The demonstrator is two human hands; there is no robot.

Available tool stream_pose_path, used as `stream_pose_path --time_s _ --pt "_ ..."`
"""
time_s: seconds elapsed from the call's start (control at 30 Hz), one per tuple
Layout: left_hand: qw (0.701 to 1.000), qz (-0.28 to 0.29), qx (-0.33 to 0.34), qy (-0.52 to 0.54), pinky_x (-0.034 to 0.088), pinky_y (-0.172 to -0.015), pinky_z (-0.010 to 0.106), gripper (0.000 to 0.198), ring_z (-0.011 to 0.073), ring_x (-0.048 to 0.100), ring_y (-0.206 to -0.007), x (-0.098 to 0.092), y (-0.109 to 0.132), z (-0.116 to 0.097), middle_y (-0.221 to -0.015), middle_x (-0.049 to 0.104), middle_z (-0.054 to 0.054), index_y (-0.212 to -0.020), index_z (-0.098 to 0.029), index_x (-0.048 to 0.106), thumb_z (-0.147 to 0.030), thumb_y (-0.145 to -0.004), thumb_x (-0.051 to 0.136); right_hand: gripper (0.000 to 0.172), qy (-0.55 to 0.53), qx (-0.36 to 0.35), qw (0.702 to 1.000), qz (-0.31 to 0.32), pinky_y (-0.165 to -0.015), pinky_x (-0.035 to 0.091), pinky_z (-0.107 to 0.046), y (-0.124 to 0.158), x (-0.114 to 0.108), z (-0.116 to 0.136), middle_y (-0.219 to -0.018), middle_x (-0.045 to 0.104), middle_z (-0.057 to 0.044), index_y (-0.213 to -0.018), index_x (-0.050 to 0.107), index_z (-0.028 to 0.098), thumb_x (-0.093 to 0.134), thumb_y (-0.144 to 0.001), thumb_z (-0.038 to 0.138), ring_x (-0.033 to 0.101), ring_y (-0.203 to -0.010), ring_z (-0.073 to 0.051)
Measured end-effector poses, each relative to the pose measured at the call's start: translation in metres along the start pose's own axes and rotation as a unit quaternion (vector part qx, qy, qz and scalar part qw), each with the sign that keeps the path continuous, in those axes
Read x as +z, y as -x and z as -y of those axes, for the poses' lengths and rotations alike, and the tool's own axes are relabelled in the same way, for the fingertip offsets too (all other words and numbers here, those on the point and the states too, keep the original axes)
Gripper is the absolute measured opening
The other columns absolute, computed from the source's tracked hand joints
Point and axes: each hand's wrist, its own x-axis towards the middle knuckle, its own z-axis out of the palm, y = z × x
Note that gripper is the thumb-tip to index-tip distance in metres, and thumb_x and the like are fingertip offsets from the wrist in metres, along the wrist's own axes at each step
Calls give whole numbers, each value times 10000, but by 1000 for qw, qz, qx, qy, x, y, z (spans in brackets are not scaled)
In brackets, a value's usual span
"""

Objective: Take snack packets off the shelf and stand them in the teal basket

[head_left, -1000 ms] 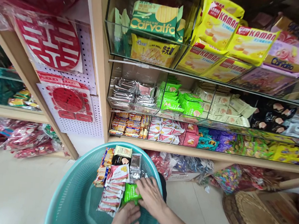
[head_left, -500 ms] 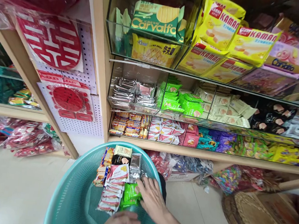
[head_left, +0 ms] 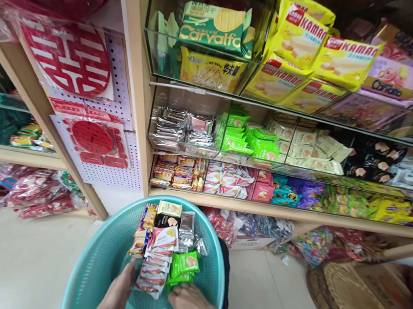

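Inside a teal basket [head_left: 84,279] lie rows of small snack packets. Pink-and-white packets [head_left: 155,267] run down the middle, with orange packets [head_left: 143,231] to their left. Cream and black packets [head_left: 168,214] sit at the top beside silver packets [head_left: 186,231]. My right hand [head_left: 188,305] is at the lower edge of the green packets [head_left: 184,265]; its fingertips are partly hidden, so a grip cannot be made out. My left hand [head_left: 118,290] is left of the pink-and-white row, below the orange packets, fingers extended and holding nothing.
Shelves with a wooden edge [head_left: 278,210] rise behind the basket, stocked with wrapped snacks. A wooden post [head_left: 136,68] stands at their left. Round woven mats [head_left: 356,303] lie at the lower right, and bagged goods [head_left: 40,188] at the left.
My right hand has moved down from the silver and green packets to the green row's lower edge. My left hand has moved left and up, beside the pink-and-white row.
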Motion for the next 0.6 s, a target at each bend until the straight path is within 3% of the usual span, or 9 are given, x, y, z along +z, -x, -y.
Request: stream_pose_path --time_s 0.13,0.27,0.6 --pt "999 38 -11 8 187 -1143 408 476 253 502 -1245 16 7 7 -1098 715 110 -1025 -144 653 -490 -901 351 315 -24 0 1000 -7 -970 464 -423 -6 0 -1 -1112 662 -142 -1080 617 132 526 -796 233 601 -1073 -292" --pt "999 28 -33 13 174 -1140 448 492 264 507 -1237 21 3 13 -1053 724 121 -993 -142 655 -523 -889 361 351 -52 21 998 -32 -1017 417 -438 -6 3 -6 -1166 636 -158 -1113 607 117 524 -795 242 567 -1127 -307" --pt "999 16 -44 5 212 -1109 511 516 315 556 -1170 32 -10 27 -1004 721 156 -913 -155 644 -567 -864 338 360 -44 61 997 -21 -1050 386 -422 3 -14 -3 -1168 639 -151 -1138 606 113 538 -806 236 553 -1153 -295"
